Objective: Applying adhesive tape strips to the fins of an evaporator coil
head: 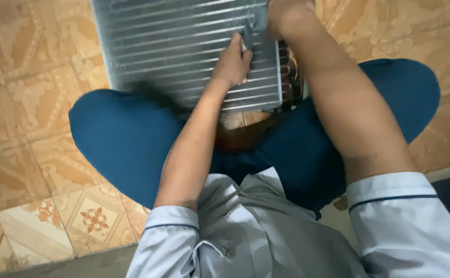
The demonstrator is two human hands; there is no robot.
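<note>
I judge this a home interior or small repair spot rather than a fitted workshop. Patterned ceramic floor tiles point(39, 92) fill the left and upper right of the frame, and a finned metal coil unit point(183, 46) lies directly on them at top centre.

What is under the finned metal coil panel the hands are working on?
The finned metal panel rests over patterned floor tiles, its near edge by the blue-trousered knees. Directly underneath is covered.
</note>
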